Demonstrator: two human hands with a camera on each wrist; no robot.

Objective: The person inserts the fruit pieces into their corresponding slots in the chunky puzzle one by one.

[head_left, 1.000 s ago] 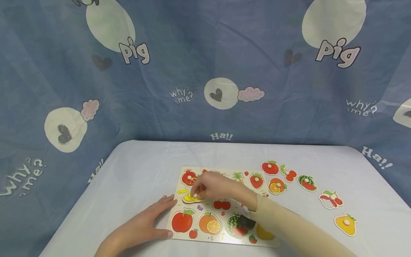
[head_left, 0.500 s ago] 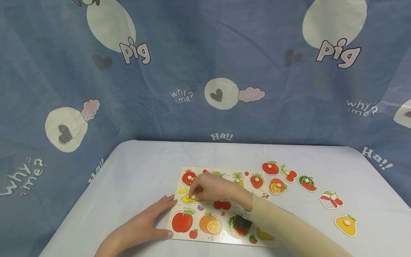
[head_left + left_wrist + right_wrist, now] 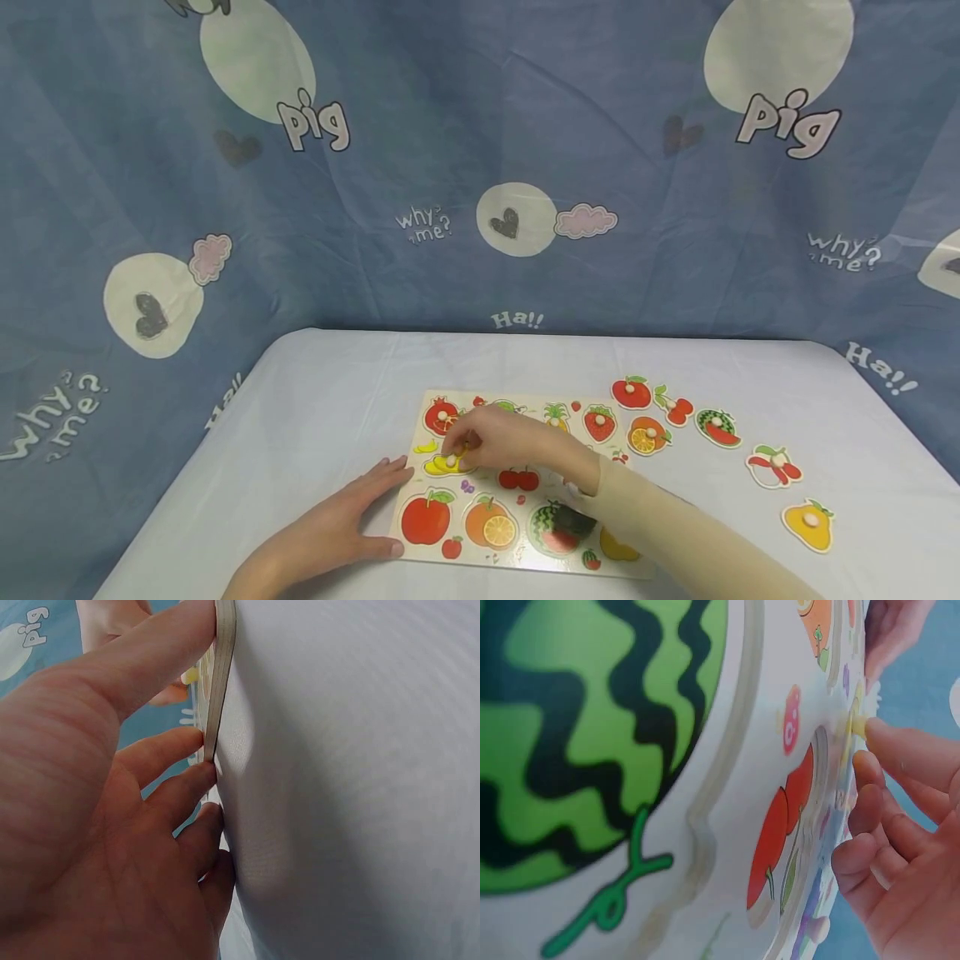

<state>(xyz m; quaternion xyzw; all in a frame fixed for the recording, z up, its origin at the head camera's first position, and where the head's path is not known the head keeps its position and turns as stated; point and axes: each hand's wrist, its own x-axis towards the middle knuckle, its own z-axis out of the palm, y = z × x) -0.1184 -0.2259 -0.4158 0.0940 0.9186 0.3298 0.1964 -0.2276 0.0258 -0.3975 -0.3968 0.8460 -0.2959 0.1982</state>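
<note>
A wooden fruit puzzle board (image 3: 510, 557) lies on the white table. On its left part, the thumb and fingers of my right hand (image 3: 498, 435) are at the knob of a yellow banana puzzle piece (image 3: 438, 465), which lies flat in its place. The right wrist view shows the thumb against that knob, the other fingers curled. My left hand (image 3: 330, 521) rests at the board's left edge, thumb and fingertips touching it; the left wrist view shows the fingers extended along the board's edge (image 3: 222, 682). The right forearm hides part of the board's right side.
Several loose knobbed pieces lie right of the board: an apple (image 3: 631, 392), cherries (image 3: 678, 410), an orange (image 3: 648, 435), a watermelon (image 3: 717, 427), a red-and-white fruit piece (image 3: 773, 467) and a yellow pear-like piece (image 3: 810, 525). A patterned blue cloth (image 3: 375, 275) hangs behind the table.
The banana piece has gone from slightly tilted to lying flat on the board. My right fingers have shifted slightly around its knob. The left hand stays at the edge.
</note>
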